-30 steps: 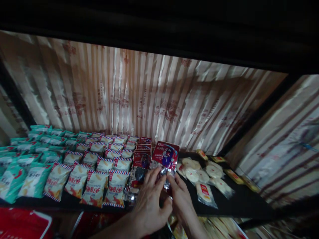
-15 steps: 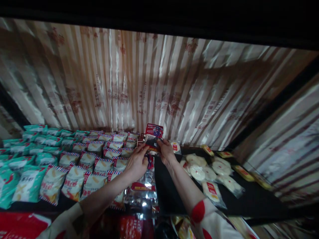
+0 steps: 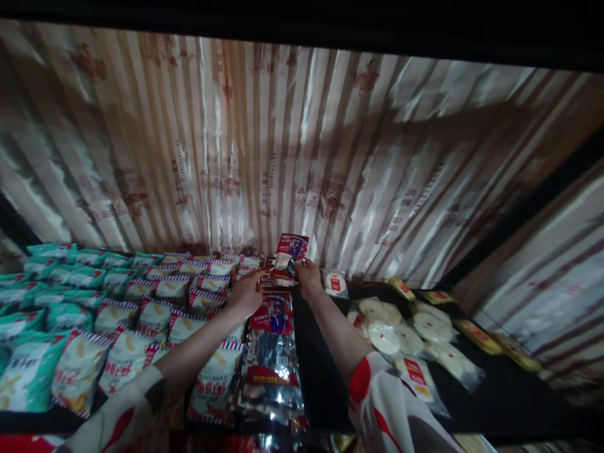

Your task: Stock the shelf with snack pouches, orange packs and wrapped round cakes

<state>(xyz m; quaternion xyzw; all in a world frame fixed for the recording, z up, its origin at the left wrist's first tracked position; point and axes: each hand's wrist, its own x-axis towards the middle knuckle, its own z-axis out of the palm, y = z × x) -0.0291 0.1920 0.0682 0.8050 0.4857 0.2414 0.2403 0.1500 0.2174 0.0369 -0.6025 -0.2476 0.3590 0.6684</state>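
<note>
Head view: right hand (image 3: pixel 309 279), grip pinching red packet (image 3: pixel 290 251); left hand (image 3: pixel 248 294) alongside, can't tell its grip.

Pale sleeves (image 3: pixel 396 399) with red and dark printed patches

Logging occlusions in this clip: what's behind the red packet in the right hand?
Above the red packet in the right hand, the wrinkled sheet shows; some red packaging peeks out left. Whatever lies directly behind is covered.
</note>
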